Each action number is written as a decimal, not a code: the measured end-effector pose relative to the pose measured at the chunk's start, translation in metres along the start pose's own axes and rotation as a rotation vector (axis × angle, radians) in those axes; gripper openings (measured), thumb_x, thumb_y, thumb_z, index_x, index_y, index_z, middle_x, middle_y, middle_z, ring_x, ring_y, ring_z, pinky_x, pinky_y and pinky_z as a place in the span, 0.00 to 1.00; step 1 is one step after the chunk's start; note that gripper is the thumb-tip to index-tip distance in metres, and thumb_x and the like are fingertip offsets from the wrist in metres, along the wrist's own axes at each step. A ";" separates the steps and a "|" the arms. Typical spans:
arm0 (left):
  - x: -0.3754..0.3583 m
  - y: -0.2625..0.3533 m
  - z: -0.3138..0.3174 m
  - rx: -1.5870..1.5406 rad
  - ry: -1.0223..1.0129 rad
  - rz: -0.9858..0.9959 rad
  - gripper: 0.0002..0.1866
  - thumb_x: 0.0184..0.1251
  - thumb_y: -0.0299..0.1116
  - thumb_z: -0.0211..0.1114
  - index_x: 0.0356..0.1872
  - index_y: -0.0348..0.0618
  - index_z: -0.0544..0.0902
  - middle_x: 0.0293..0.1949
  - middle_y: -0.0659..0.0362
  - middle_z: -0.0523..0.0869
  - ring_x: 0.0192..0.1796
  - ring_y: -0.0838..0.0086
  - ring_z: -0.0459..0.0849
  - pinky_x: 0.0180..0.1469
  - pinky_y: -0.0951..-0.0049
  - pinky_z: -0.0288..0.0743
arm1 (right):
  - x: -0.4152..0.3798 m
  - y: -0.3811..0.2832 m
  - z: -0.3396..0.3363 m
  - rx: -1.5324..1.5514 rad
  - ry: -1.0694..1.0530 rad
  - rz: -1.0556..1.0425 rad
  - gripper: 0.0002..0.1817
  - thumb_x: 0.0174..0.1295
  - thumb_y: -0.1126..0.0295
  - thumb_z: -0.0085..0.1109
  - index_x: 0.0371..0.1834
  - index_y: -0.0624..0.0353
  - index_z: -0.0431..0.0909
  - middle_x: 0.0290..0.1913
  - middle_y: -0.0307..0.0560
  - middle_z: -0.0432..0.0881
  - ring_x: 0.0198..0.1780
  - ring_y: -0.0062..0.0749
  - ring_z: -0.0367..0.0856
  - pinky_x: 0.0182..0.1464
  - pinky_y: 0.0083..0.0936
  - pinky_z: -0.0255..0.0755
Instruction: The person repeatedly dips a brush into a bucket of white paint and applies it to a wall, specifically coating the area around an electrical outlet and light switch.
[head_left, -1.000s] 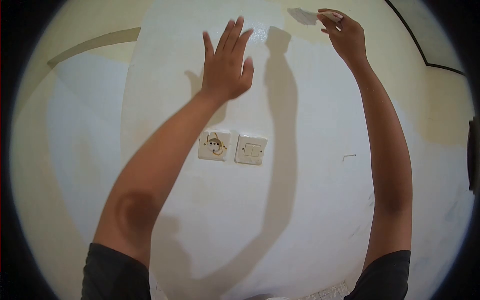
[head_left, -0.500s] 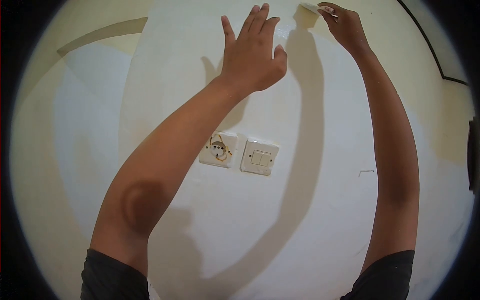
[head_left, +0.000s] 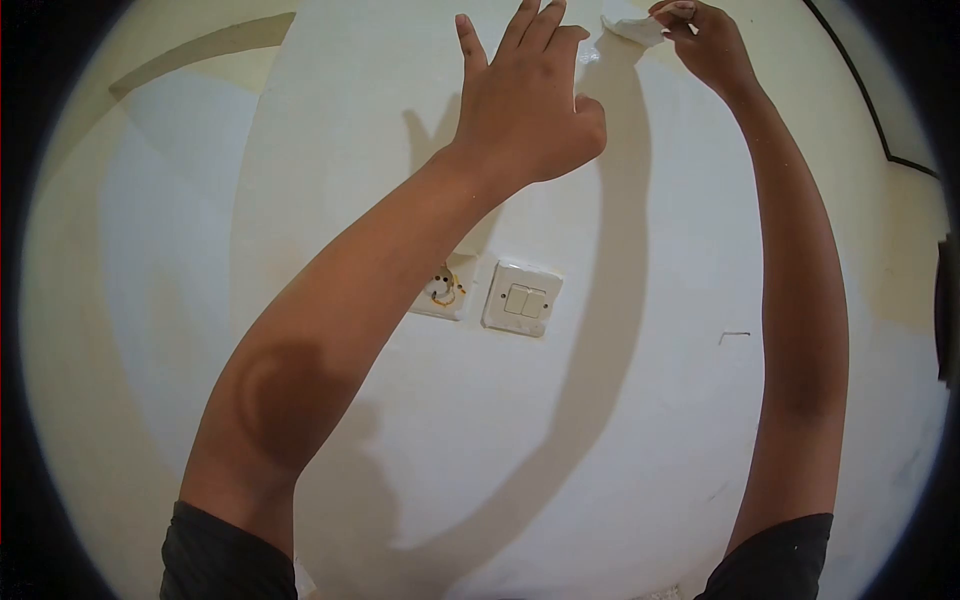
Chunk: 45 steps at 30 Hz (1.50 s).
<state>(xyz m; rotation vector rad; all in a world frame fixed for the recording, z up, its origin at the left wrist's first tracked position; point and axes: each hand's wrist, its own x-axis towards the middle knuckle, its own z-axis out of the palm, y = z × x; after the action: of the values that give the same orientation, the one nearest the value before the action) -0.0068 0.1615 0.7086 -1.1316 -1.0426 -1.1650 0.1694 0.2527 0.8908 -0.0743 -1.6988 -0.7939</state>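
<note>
High on the wall, my left hand is spread with its back toward me, the palm side facing the white wall surface. Its shadow falls on the wall to its left. At the top right, my right hand is closed, thumb and fingers pinching a thin white flap that looks like a sheet or scraper blade; I cannot tell which. The flap's left end lies right at the wall, to the right of my left fingertips. A small shiny patch shows between the hands.
Below my left hand are a light switch and a power socket with yellowish marks, partly hidden by my forearm. A small bent hook sticks out near my right forearm. A dark trim line runs down the upper right.
Both hands have shifted slightly right in view, the left a little upward. The white flap is now more tilted and shows more of its face. The left forearm now covers more of the socket.
</note>
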 end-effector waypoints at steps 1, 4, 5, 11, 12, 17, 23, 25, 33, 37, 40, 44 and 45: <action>-0.001 0.006 -0.011 -0.036 -0.054 -0.011 0.37 0.66 0.36 0.58 0.76 0.34 0.66 0.84 0.43 0.56 0.89 0.57 0.43 0.86 0.34 0.28 | 0.000 -0.003 -0.001 0.004 -0.014 0.001 0.08 0.70 0.84 0.59 0.42 0.66 0.88 0.45 0.51 0.92 0.48 0.36 0.89 0.56 0.34 0.83; -0.007 0.010 -0.010 0.031 0.048 0.063 0.37 0.65 0.35 0.58 0.76 0.34 0.66 0.84 0.43 0.56 0.89 0.57 0.43 0.86 0.32 0.28 | 0.000 -0.007 -0.006 0.112 -0.084 0.145 0.07 0.67 0.86 0.59 0.36 0.67 0.86 0.42 0.50 0.92 0.44 0.35 0.88 0.52 0.32 0.82; -0.007 0.012 -0.013 0.015 0.027 0.064 0.37 0.65 0.35 0.58 0.76 0.33 0.65 0.84 0.42 0.55 0.89 0.56 0.43 0.86 0.32 0.28 | -0.002 -0.009 -0.009 0.125 -0.062 0.145 0.07 0.66 0.86 0.59 0.34 0.66 0.86 0.41 0.50 0.91 0.43 0.35 0.88 0.51 0.31 0.82; 0.002 0.011 -0.010 -0.166 0.057 0.014 0.35 0.62 0.33 0.57 0.74 0.41 0.71 0.83 0.48 0.63 0.88 0.58 0.51 0.83 0.25 0.31 | -0.003 0.013 -0.013 0.113 -0.043 0.067 0.09 0.72 0.69 0.70 0.51 0.58 0.89 0.42 0.38 0.91 0.42 0.29 0.85 0.50 0.26 0.79; 0.004 0.012 -0.015 -0.155 0.029 0.001 0.34 0.62 0.34 0.58 0.74 0.43 0.71 0.83 0.49 0.62 0.88 0.58 0.51 0.83 0.26 0.31 | -0.005 0.006 -0.015 0.136 -0.039 0.105 0.09 0.71 0.69 0.70 0.51 0.57 0.89 0.42 0.37 0.90 0.41 0.28 0.84 0.49 0.26 0.78; 0.005 0.014 -0.030 -0.188 0.015 -0.049 0.34 0.61 0.34 0.60 0.73 0.45 0.72 0.82 0.51 0.64 0.88 0.59 0.49 0.83 0.27 0.31 | -0.007 -0.018 -0.032 0.059 -0.096 0.191 0.09 0.71 0.69 0.70 0.50 0.58 0.89 0.43 0.40 0.91 0.47 0.27 0.86 0.53 0.26 0.77; -0.006 0.014 -0.041 -0.178 -0.009 -0.051 0.34 0.61 0.33 0.60 0.73 0.46 0.72 0.82 0.52 0.64 0.89 0.59 0.49 0.84 0.26 0.31 | -0.001 -0.011 -0.032 0.128 -0.097 0.153 0.05 0.69 0.71 0.70 0.44 0.59 0.89 0.46 0.42 0.92 0.52 0.31 0.88 0.57 0.29 0.78; -0.011 0.012 -0.042 -0.166 -0.020 -0.045 0.34 0.61 0.33 0.60 0.73 0.46 0.72 0.82 0.52 0.64 0.89 0.60 0.49 0.84 0.26 0.31 | 0.002 -0.012 -0.030 0.121 -0.110 0.185 0.07 0.71 0.73 0.68 0.48 0.59 0.89 0.46 0.42 0.92 0.52 0.28 0.87 0.59 0.28 0.77; -0.020 0.005 -0.033 -0.156 -0.044 -0.035 0.34 0.60 0.31 0.59 0.72 0.44 0.72 0.82 0.51 0.65 0.89 0.59 0.49 0.84 0.26 0.32 | 0.033 0.046 -0.012 0.134 -0.054 0.143 0.08 0.68 0.76 0.65 0.47 0.58 0.89 0.47 0.40 0.92 0.53 0.26 0.88 0.61 0.25 0.77; -0.024 0.002 -0.025 -0.178 -0.041 0.025 0.35 0.57 0.31 0.58 0.71 0.33 0.74 0.80 0.45 0.67 0.88 0.56 0.50 0.81 0.21 0.33 | 0.034 0.051 0.001 0.080 0.093 0.158 0.09 0.68 0.78 0.63 0.47 0.57 0.89 0.45 0.40 0.92 0.50 0.27 0.90 0.58 0.26 0.79; -0.020 -0.001 -0.016 -0.108 -0.048 0.018 0.33 0.60 0.31 0.59 0.71 0.43 0.73 0.81 0.50 0.67 0.88 0.57 0.50 0.83 0.25 0.33 | 0.044 0.049 0.018 0.124 0.250 0.058 0.08 0.63 0.86 0.62 0.33 0.62 0.86 0.37 0.47 0.91 0.41 0.32 0.87 0.47 0.29 0.80; -0.015 -0.008 -0.006 -0.127 -0.029 0.041 0.33 0.59 0.31 0.59 0.70 0.41 0.74 0.80 0.49 0.68 0.88 0.56 0.51 0.82 0.24 0.34 | 0.058 0.041 0.035 0.036 0.297 0.074 0.05 0.63 0.82 0.67 0.36 0.59 0.88 0.37 0.46 0.92 0.43 0.35 0.89 0.49 0.32 0.80; -0.015 -0.008 -0.005 -0.132 -0.025 0.053 0.33 0.59 0.31 0.60 0.70 0.40 0.74 0.79 0.49 0.68 0.88 0.56 0.52 0.82 0.23 0.34 | 0.062 0.041 0.039 0.018 0.308 0.053 0.04 0.63 0.81 0.67 0.37 0.59 0.89 0.38 0.46 0.92 0.44 0.36 0.89 0.49 0.32 0.81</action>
<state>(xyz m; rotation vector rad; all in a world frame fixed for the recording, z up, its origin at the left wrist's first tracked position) -0.0168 0.1584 0.6939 -1.2725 -0.9598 -1.1944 0.1361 0.2827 0.9616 0.0153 -1.4068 -0.7108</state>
